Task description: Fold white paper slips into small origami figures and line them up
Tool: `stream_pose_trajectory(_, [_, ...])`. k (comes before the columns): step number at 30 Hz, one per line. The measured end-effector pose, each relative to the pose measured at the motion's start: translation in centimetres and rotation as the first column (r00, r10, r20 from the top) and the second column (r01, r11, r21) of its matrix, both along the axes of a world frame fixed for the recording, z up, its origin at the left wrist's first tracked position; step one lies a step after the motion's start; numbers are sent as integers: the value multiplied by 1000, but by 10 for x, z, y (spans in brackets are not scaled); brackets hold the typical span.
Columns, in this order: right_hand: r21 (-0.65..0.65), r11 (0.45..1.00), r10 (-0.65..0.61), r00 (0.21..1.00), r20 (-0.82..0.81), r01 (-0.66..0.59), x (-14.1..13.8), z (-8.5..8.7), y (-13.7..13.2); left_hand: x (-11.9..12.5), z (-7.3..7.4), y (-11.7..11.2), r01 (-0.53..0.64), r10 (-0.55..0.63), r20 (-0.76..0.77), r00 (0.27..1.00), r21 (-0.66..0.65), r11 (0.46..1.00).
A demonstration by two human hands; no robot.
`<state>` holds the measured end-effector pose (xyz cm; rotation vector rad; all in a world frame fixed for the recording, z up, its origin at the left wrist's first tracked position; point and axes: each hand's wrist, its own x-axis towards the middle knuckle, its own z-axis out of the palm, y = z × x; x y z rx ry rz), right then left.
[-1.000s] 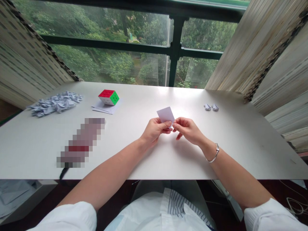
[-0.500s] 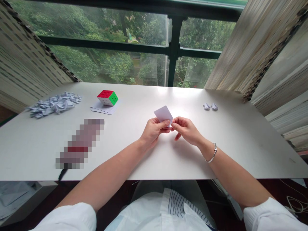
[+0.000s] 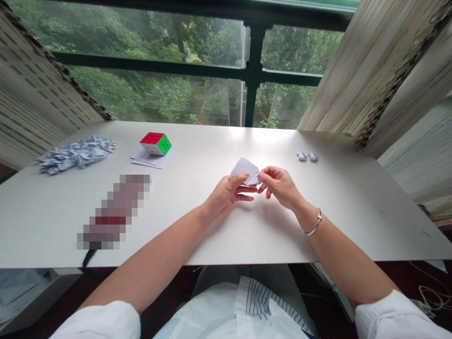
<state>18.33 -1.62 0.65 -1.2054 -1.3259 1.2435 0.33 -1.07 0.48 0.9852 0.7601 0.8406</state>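
Observation:
A small white slip of paper (image 3: pixel 245 167) is held just above the white table (image 3: pixel 197 221), near its middle. My left hand (image 3: pixel 229 193) pinches its lower left edge between thumb and fingers. My right hand (image 3: pixel 280 186) pinches its right corner, which is bent over. A silver bangle (image 3: pixel 313 225) sits on my right wrist.
A heap of folded paper pieces (image 3: pixel 76 153) lies at the far left. A colour cube (image 3: pixel 156 143) rests on a few paper sheets (image 3: pixel 150 161). Two folded pieces (image 3: pixel 307 156) lie at the far right. A blurred-out long object (image 3: pixel 115 209) lies front left.
The flat paper slip has had its right corner folded down by my right hand. Both hands stayed together at the table's middle.

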Motion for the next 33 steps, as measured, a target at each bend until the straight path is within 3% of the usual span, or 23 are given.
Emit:
stream_pose_trajectory(4, [-1, 991, 131, 983, 127, -132, 13, 5, 1, -6, 4, 5, -29, 30, -40, 999, 19, 999])
stream_pose_trajectory(10, [-60, 974, 226, 943, 245, -218, 15, 5, -1, -8, -2, 8, 55, -7, -306, 952, 146, 988])
stream_pose_trajectory(16, [-28, 980, 199, 960, 199, -197, 10, 6, -3, -1, -5, 6, -121, 144, -161, 976, 143, 982])
stream_pose_trajectory(19, [-5, 987, 161, 968, 191, -163, 9, 3, -1, -1, -4, 5, -139, 173, -178, 969, 185, 973])
stream_pose_trajectory(24, [0, 989, 142, 941, 307, -149, 14, 1, 1, -9, 1, 7, 64, 11, -348, 938, 204, 977])
stream_pose_trajectory(28, [-4, 970, 225, 892, 391, -243, 17, 2, 0, -14, 4, 11, 203, -152, -289, 945, 158, 966])
stream_pose_trajectory(30, [-1, 960, 256, 879, 402, -279, 17, 2, -1, -15, 2, 12, 211, -158, -289, 944, 163, 964])
stream_pose_trajectory(33, [66, 959, 229, 892, 389, -275, 16, 1, -2, -12, -2, 12, 109, -63, -264, 962, 162, 981])
